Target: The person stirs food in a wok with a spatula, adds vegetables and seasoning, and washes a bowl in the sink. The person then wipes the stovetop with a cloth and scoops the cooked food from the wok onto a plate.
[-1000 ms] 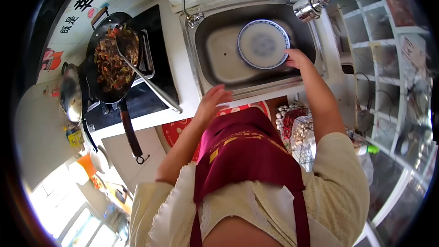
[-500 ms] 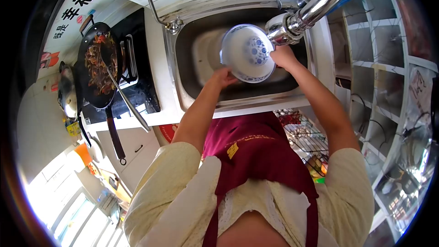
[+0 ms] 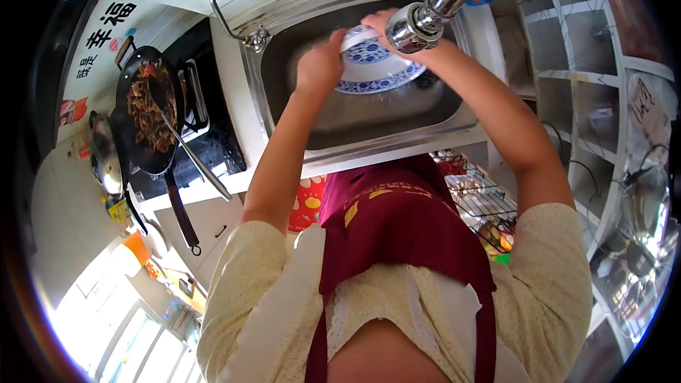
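Observation:
A white bowl point(image 3: 376, 69) with blue floral bands is tipped over inside the metal sink point(image 3: 340, 128), its patterned outer side facing me. At the bowl's left edge, my left hand point(image 3: 323, 62) is closed with its fingers against it. My right hand point(image 3: 383, 25) grips the far upper side of the bowl, partly behind the faucet head point(image 3: 413, 27). The inside of the bowl is hidden, and so are some of the fingertips.
Left of the sink, a wok point(image 3: 151, 110) of cooked food with a long-handled metal utensil point(image 3: 202, 168) sits on the black stove point(image 3: 220, 145). A thin curved tap point(image 3: 216, 0) rises at the sink's back left corner. Shelves point(image 3: 592, 85) stand on the right.
The bowl has turned from showing its inside to showing its outer side. Both hands have moved farther toward the back of the sink with it, and the camera view has shifted slightly.

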